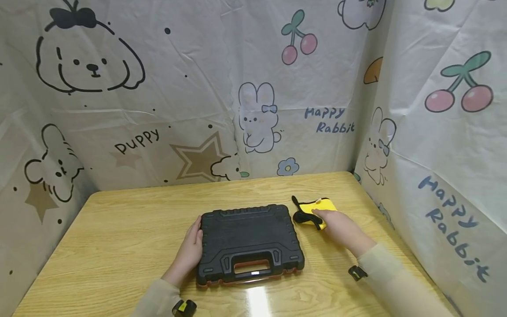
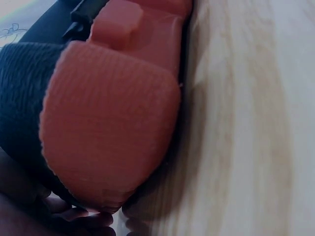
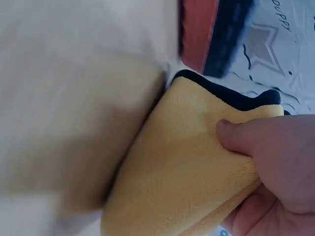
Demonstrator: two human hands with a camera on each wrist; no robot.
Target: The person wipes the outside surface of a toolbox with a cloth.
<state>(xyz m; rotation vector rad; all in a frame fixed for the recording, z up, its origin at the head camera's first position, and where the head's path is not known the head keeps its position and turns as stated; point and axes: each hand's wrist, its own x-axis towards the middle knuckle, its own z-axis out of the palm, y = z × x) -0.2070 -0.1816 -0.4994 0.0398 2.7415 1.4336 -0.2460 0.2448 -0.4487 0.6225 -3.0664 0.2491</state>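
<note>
A black hard-shell tool case (image 1: pixel 247 233) with an orange-red lower half lies flat on the table, its handle towards me. My left hand (image 1: pixel 191 246) rests along the case's left side. In the left wrist view the case's orange-red corner (image 2: pixel 110 128) fills the middle, with a few fingertips (image 2: pixel 101 221) low against it. To the right of the case, my right hand (image 1: pixel 342 226) pinches a folded yellow cloth (image 3: pixel 182 162) with black edging, thumb on top. Black curved parts (image 1: pixel 305 218) show at the cloth's left side; their exact shape is unclear.
The wooden table (image 1: pixel 130 233) is bounded by a printed cloth curtain (image 1: pixel 198 101) at the back and on both sides. The right curtain (image 1: pixel 428 145) hangs close to the right table edge. Dark straps with small devices are on both wrists.
</note>
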